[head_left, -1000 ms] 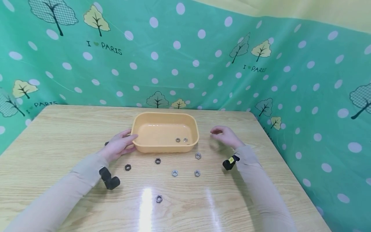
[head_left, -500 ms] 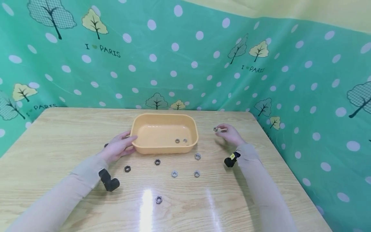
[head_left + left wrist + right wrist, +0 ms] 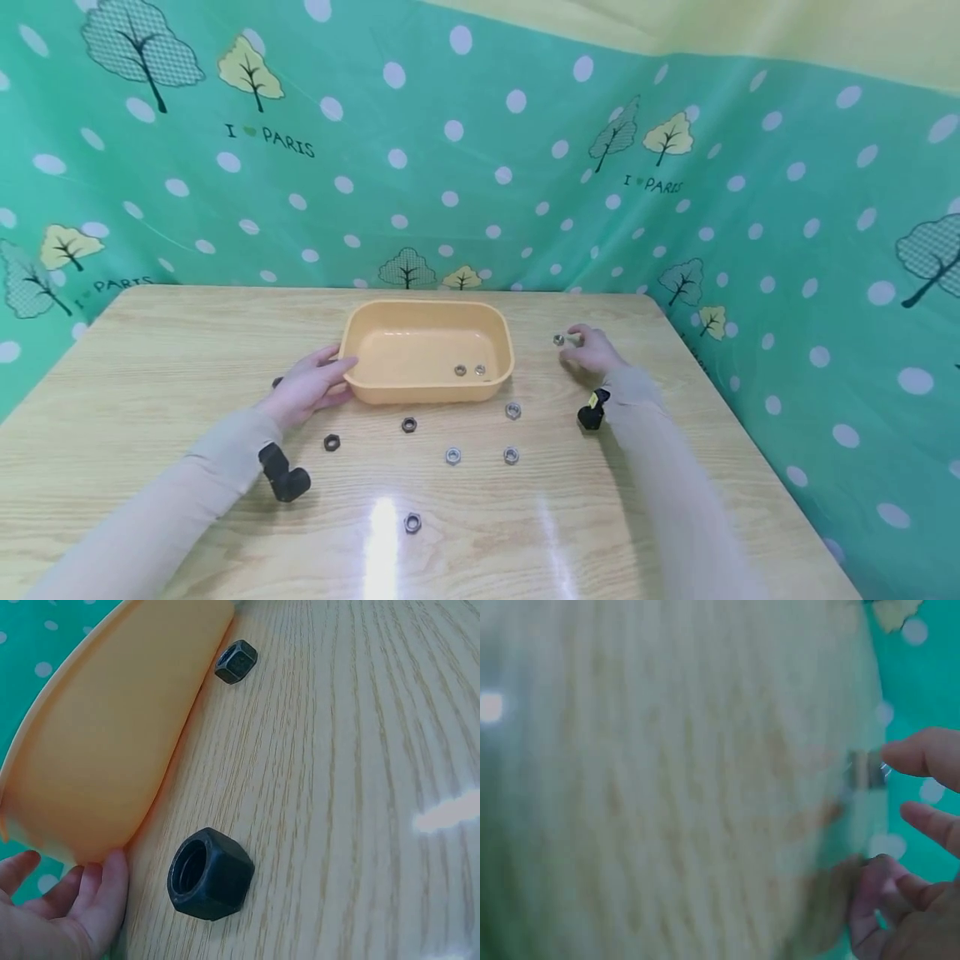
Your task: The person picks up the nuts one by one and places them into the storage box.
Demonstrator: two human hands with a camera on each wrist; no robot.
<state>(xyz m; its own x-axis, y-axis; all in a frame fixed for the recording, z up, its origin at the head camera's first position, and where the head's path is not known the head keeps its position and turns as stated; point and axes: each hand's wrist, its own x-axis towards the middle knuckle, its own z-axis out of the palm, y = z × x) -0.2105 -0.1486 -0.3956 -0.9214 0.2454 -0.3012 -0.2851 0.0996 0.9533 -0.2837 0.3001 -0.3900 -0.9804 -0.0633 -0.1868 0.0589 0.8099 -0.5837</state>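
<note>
An orange plastic bin (image 3: 420,393) stands at the middle of the table, with two small nuts (image 3: 469,370) inside. My left hand (image 3: 311,385) grips its left end, thumb over the rim; in the left wrist view, fingers (image 3: 112,889) touch the outer wall. Right of the bin, a metal hex nut (image 3: 558,340) lies just off the fingertips of my right hand (image 3: 592,350). Its thumb and index finger are spread, and no nut shows between them. The right wrist view is blurred; there the index fingertip (image 3: 904,754) meets or nearly meets the nut (image 3: 868,769).
Loose hex nuts lie in front of the bin: dark ones (image 3: 408,425) (image 3: 332,442), silvery ones (image 3: 453,456) (image 3: 511,455) (image 3: 513,410), and one nearer (image 3: 412,522). Another dark nut (image 3: 277,382) is partly behind the left hand. A green patterned cloth (image 3: 450,167) hangs behind the table.
My right hand has shifted slightly right, so the nut that it hid a second ago shows beside the fingertips. The left hand and bin have stayed put; the head view has tilted a little.
</note>
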